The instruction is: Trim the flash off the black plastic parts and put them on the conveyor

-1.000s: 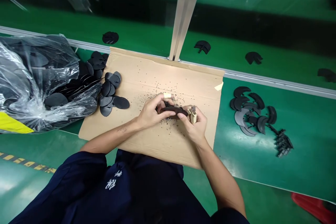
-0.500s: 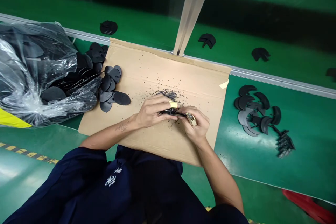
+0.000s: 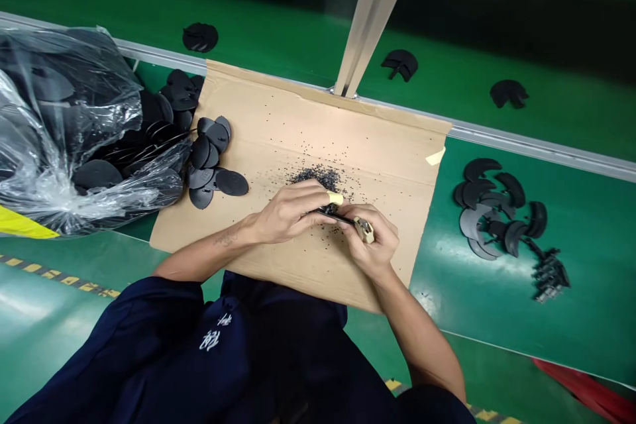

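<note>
1. While I sat over the sheet of cardboard point(image 3: 278, 112), my left hand point(image 3: 291, 212) was closed around a thin black piece point(image 3: 338, 217), its fingers curled over so the piece stayed steady and edge-on, between the sheet's middle and its front edge.
2. My right hand point(image 3: 370, 245) was closed on a small cream-handled tool point(image 3: 364, 230), pinching it in the fingers. Its tip was hidden, but the tool sat against one end of the black piece, a hold that seemed chosen for close work there.
3. Yellow tape point(image 3: 335, 198) wrapped one left fingertip, probably as protection, since that finger lay near the tool.
4. A heap of black crumbs point(image 3: 315, 177) lay just beyond my hands, with more scattered around. The cardboard seemed placed to catch them.
5. Along the sheet's left edge lay loose black rounded pieces point(image 3: 231, 182), touching a clear plastic bag point(image 3: 59, 119) of similar pieces, all within my left hand's reach.
6. Past the right edge, black crescent-shaped pieces point(image 3: 489, 209) lay heaped on the green bench point(image 3: 571, 324), set well apart from the rounded ones.
</note>
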Motion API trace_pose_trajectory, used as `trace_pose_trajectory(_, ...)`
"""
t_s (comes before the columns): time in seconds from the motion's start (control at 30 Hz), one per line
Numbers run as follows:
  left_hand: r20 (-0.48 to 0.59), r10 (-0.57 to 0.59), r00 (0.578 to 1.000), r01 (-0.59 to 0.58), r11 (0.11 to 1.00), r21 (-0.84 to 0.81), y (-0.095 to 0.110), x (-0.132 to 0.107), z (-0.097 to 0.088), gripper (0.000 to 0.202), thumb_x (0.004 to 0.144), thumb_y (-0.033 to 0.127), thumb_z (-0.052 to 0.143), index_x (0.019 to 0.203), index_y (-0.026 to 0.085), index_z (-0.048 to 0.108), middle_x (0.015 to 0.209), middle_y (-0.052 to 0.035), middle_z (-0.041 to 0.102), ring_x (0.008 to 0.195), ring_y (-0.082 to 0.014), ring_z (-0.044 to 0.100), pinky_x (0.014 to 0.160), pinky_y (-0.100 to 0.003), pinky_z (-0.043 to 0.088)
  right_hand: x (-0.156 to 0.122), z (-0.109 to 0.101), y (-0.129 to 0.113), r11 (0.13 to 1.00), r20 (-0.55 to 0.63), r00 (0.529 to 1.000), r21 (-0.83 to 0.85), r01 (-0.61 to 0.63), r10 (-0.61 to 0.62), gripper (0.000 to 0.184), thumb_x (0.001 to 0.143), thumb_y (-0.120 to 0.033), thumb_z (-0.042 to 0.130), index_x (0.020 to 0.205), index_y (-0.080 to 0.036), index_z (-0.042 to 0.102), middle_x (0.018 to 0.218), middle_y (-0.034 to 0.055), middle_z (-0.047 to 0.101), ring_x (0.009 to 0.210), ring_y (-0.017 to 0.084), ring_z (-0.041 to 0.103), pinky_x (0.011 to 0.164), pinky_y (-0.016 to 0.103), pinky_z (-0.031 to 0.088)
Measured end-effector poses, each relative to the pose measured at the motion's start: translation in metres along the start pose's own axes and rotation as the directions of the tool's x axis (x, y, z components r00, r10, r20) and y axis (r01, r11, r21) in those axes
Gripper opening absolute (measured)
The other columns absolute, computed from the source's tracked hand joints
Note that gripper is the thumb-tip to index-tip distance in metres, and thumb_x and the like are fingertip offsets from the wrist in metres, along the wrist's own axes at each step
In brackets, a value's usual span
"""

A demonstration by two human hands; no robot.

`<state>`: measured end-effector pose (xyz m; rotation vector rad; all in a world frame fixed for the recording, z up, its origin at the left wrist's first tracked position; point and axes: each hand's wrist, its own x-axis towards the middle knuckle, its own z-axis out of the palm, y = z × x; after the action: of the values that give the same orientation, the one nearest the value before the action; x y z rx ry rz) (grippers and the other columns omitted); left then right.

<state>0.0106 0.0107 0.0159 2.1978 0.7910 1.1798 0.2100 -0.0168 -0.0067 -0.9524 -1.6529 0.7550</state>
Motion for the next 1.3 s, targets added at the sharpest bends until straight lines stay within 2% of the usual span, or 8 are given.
trace_pose_trajectory(0.27,-0.130,-0.029,0.991,0.019,0.997,-0.079,0.005,-0.003,0.004,0.020,0.090,0.025,0.078,0.108,0.017,0.074,0.084,-0.0052,0.079,0.076,-0.0149,0.072,0.073,-0.028,0.060,0.001,-0.002,0.000,0.999,0.025,1.000,0.052,-0.004,0.003,0.011,0.091,-0.017,0.071,0.098,-0.024,0.067,0.091,0.0041,0.077,0.082,0.019,0.076,0.073,0.032,0.063)
trace_pose_trajectory(0.37,-0.125,-0.033,0.992,0.025,0.998,-0.063,0.005,-0.003,0.004,0.024,0.087,0.023,0.082,0.108,0.016,0.075,0.083,-0.0052,0.079,0.075,-0.0143,0.071,0.072,-0.027,0.059,0.001,-0.002,-0.001,0.998,0.034,0.999,0.054,-0.013,0.011,0.010,0.091,-0.017,0.071,0.098,-0.024,0.067,0.090,0.0041,0.077,0.082,0.019,0.076,0.074,0.032,0.063)
trace_pose_trajectory(0.53,-0.086,-0.046,0.995,0.042,0.998,-0.053,0.002,-0.003,0.006,0.025,0.097,0.032,0.070,0.118,0.018,0.073,0.091,-0.0074,0.080,0.082,-0.0169,0.073,0.076,-0.033,0.061,0.002,-0.003,0.000,1.000,0.031,0.999,0.024,-0.020,0.020,0.009,0.090,-0.019,0.073,0.095,-0.024,0.068,0.090,0.0039,0.077,0.082,0.019,0.075,0.074,0.033,0.063)
trace_pose_trajectory(0.77,-0.152,-0.040,0.988,0.035,0.999,-0.030,0.005,-0.004,0.006,0.017,0.090,0.022,0.078,0.107,0.020,0.076,0.081,-0.0022,0.079,0.073,-0.0135,0.071,0.070,-0.027,0.059,0.003,-0.002,-0.001,0.996,0.044,0.998,0.072,-0.046,0.043,0.010,0.090,-0.018,0.073,0.096,-0.024,0.068,0.090,0.0035,0.078,0.082,0.018,0.075,0.075,0.032,0.063)
trace_pose_trajectory(0.93,-0.092,-0.066,0.994,0.056,0.993,-0.105,0.003,-0.005,0.007,0.031,0.091,0.040,0.077,0.114,0.019,0.074,0.090,-0.0060,0.080,0.085,-0.0177,0.073,0.079,-0.034,0.061,0.002,0.000,-0.002,0.986,0.034,0.995,0.130,-0.102,0.098,0.006,0.091,-0.025,0.074,0.092,-0.025,0.068,0.087,0.0024,0.077,0.081,0.019,0.075,0.076,0.034,0.062)
trace_pose_trajectory(1.03,-0.080,-0.151,0.985,0.138,0.979,-0.153,0.004,-0.006,0.007,0.029,0.092,0.036,0.076,0.113,0.018,0.074,0.096,-0.0078,0.080,0.088,-0.0170,0.075,0.080,-0.031,0.062,0.003,-0.002,-0.002,0.980,0.044,0.990,0.138,-0.140,0.135,0.008,0.093,-0.030,0.071,0.094,-0.024,0.066,0.090,0.0035,0.076,0.084,0.020,0.074,0.077,0.035,0.061)
trace_pose_trajectory(1.17,-0.087,-0.190,0.978,0.178,0.976,-0.127,0.001,-0.006,0.001,0.019,0.092,0.026,0.077,0.109,0.018,0.076,0.096,-0.0068,0.079,0.087,-0.0149,0.074,0.080,-0.028,0.061,0.010,-0.013,0.002,0.992,0.123,0.984,-0.028,-0.126,0.128,0.014,0.095,-0.029,0.066,0.108,-0.024,0.065,0.099,0.0062,0.074,0.086,0.021,0.070,0.076,0.037,0.058)
trace_pose_trajectory(1.3,-0.065,-0.135,0.989,0.130,0.989,-0.077,-0.007,-0.005,-0.009,0.021,0.093,0.024,0.075,0.113,0.017,0.076,0.093,-0.0058,0.076,0.085,-0.0134,0.071,0.076,-0.026,0.059,0.017,-0.022,0.008,0.949,0.218,0.976,-0.310,0.055,0.014,0.026,0.093,-0.023,0.063,0.119,-0.023,0.065,0.101,0.0082,0.072,0.087,0.023,0.063,0.077,0.041,0.052)
